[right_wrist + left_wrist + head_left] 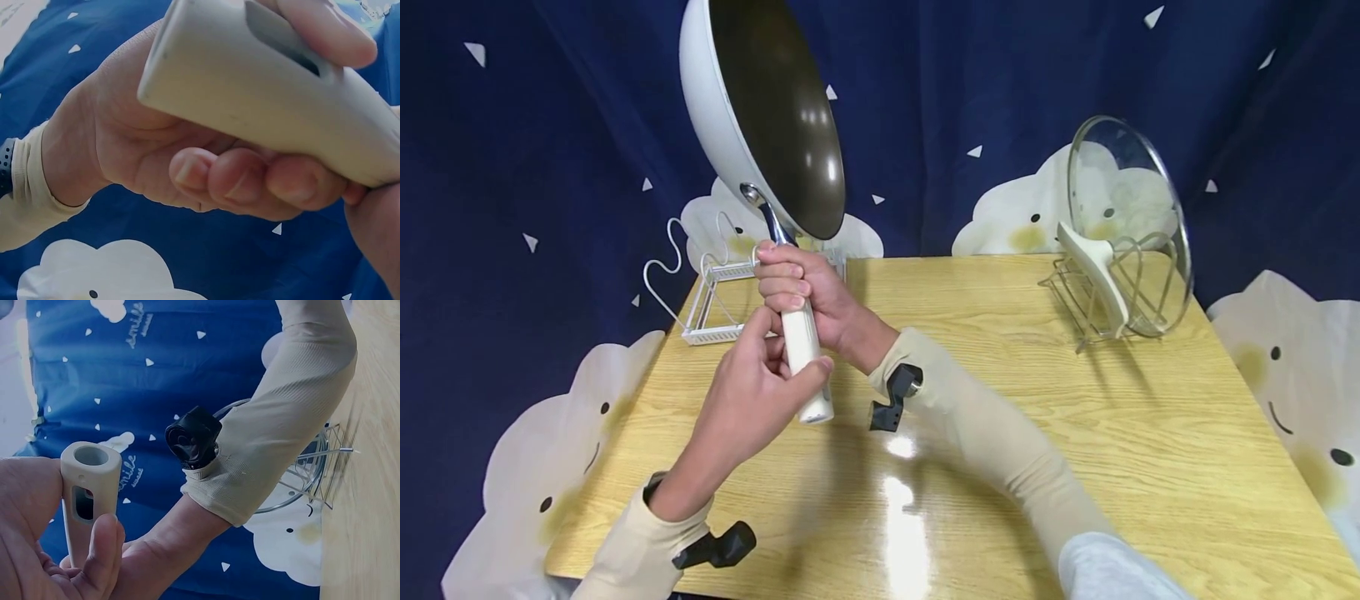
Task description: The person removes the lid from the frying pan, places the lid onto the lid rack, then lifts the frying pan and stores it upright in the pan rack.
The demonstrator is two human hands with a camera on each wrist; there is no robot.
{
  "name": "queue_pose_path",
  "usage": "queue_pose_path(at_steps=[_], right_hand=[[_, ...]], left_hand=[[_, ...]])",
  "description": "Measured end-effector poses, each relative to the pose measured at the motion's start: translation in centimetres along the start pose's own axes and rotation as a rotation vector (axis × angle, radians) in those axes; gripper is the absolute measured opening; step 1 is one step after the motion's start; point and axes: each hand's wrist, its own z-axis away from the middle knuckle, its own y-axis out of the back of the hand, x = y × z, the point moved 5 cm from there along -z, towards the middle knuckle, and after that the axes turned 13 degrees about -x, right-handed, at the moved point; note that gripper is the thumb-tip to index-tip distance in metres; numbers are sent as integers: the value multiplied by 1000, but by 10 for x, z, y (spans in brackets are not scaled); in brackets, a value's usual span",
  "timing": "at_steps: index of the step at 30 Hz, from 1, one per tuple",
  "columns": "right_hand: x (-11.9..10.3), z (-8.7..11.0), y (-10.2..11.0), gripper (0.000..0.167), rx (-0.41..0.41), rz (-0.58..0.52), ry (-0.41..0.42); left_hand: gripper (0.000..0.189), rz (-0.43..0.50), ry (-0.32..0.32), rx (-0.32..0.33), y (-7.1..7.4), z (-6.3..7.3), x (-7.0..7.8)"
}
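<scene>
A deep frying pan (775, 117), white outside and dark inside, is raised above the table in the head view and tilted on its side. My right hand (823, 292) grips its cream handle (801, 333) near the metal neck. Lower down, my left hand (748, 396) holds the same handle between thumb and curled fingers. The right wrist view shows the left hand's fingers (240, 178) bent against the handle's underside. In the left wrist view the hollow handle end (106, 481) and a slot in its side are visible. The pan's upper rim is cut off by the head view.
On the wooden table (1150, 467), a white wire rack (711, 336) stands at the back left, partly behind the hands. A glass lid (1183, 217) with a cream handle stands upright in a metal rack (1078, 308) at the back right. A blue curtain (917, 125) hangs behind.
</scene>
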Motion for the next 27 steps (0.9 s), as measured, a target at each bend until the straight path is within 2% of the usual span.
queue_pose_path(at_steps=[14,27], right_hand=[[12,-9,4,41,-80,-59,5],[14,-11,7,45,-151,-94,-21]], left_hand=[[35,-64,26,56,9,10,-2],[30,-175,22,112,8,12,-3]])
